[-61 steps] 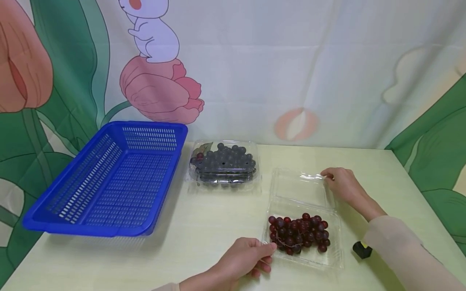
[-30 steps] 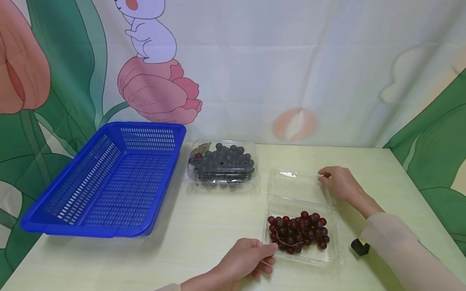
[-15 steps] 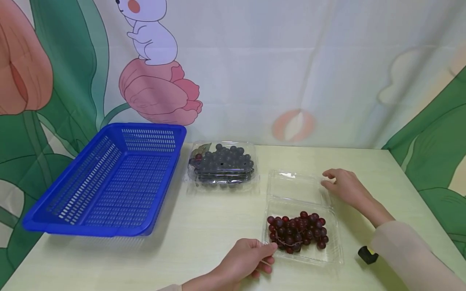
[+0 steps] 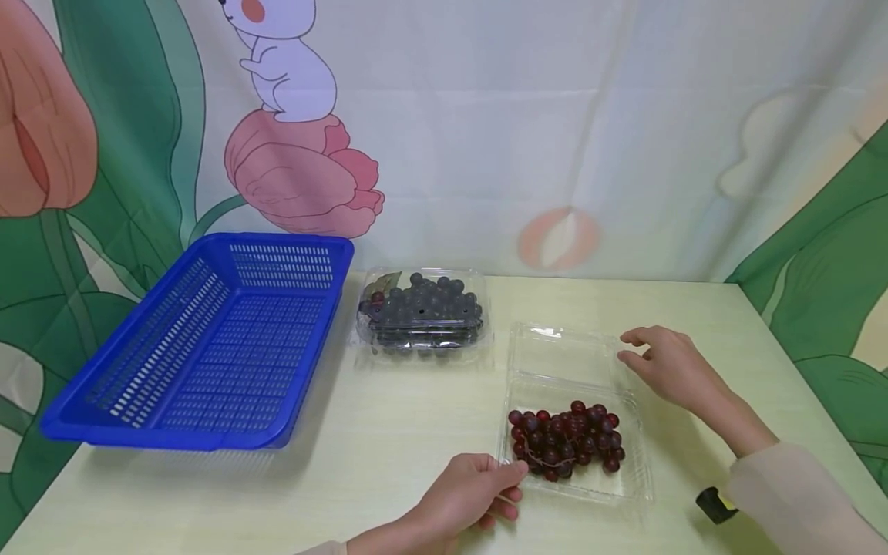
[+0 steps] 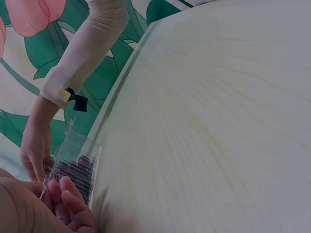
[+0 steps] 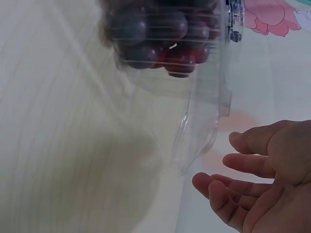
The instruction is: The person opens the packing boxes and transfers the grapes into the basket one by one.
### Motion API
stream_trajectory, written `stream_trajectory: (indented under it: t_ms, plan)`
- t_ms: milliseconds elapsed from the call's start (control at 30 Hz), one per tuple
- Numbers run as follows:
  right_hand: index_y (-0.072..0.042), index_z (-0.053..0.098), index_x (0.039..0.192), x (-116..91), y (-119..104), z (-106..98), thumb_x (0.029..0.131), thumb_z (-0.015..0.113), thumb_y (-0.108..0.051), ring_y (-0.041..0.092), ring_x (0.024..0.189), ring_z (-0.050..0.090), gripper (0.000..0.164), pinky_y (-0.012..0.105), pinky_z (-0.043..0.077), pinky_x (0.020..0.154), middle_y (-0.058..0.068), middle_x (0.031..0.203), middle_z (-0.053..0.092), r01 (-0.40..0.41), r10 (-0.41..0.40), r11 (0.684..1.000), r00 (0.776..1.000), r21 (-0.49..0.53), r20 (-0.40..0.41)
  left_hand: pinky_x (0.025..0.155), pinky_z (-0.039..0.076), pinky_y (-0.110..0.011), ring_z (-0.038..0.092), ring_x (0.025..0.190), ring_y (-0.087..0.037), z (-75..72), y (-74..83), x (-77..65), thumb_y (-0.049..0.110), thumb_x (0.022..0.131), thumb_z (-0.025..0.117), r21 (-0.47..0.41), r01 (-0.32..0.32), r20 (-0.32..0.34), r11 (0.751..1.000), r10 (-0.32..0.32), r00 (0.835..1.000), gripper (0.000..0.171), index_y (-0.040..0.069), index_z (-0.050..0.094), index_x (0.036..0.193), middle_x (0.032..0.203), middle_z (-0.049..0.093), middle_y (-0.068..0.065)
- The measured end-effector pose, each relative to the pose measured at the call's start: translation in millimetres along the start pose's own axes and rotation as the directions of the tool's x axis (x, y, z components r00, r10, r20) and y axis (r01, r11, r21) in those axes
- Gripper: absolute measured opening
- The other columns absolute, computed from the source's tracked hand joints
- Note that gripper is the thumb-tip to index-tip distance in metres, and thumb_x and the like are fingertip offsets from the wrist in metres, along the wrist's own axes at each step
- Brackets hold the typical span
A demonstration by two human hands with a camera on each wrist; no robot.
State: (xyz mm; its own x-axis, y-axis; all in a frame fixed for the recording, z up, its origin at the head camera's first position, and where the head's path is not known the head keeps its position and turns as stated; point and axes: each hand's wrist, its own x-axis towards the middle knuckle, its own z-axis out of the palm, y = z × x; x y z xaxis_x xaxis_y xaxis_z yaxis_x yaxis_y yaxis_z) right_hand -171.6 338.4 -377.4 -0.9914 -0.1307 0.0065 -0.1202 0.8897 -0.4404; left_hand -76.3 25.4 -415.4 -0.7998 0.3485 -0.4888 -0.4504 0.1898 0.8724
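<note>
A clear plastic clamshell box (image 4: 627, 482) lies with its lid (image 4: 565, 353) folded back on the table, a bunch of red grapes (image 4: 569, 439) in its base. At the near left corner my left hand (image 4: 461, 493) pinches the box rim between thumb and fingers; the left wrist view shows these fingers (image 5: 73, 204) close up. My right hand (image 4: 673, 366) hovers just right of the lid, fingers loosely bent. In the right wrist view, a gap separates the right hand (image 6: 262, 174) from the clear plastic, and nothing is in its grasp.
A large blue plastic basket (image 4: 298, 385) stands on the left of the table (image 4: 388, 432). Behind the middle is a closed clear box of dark grapes (image 4: 426, 308). A printed curtain (image 4: 472, 139) hangs along the back edge. A small black device (image 4: 714, 505) sits at the right sleeve.
My right hand has let go of the lid's right edge and drawn slightly right, its fingers spreading. The left hand keeps its hold on the box corner.
</note>
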Motion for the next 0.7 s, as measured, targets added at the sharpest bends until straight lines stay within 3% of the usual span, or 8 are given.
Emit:
stream_trajectory:
  t_ms: [700]
  plan:
    - [0.011, 0.067, 0.123, -30.7, -20.8, -7.5, 0.1, 0.067, -0.012, 0.034, 0.089, 0.073, 0.033, 0.044, 0.06, 0.068, 0.03, 0.121, 0.068, 0.032, -0.032, 0.999, 0.999, -0.007, -0.006, 0.057, 0.04, -0.024, 0.063, 0.064, -0.008, 1.7, -1.0, -0.5, 0.033, 0.099, 0.071, -0.003, -0.004, -0.014, 1.0, 0.004, 1.0, 0.03, 0.01, 0.065, 0.081, 0.079, 0.069, 0.0]
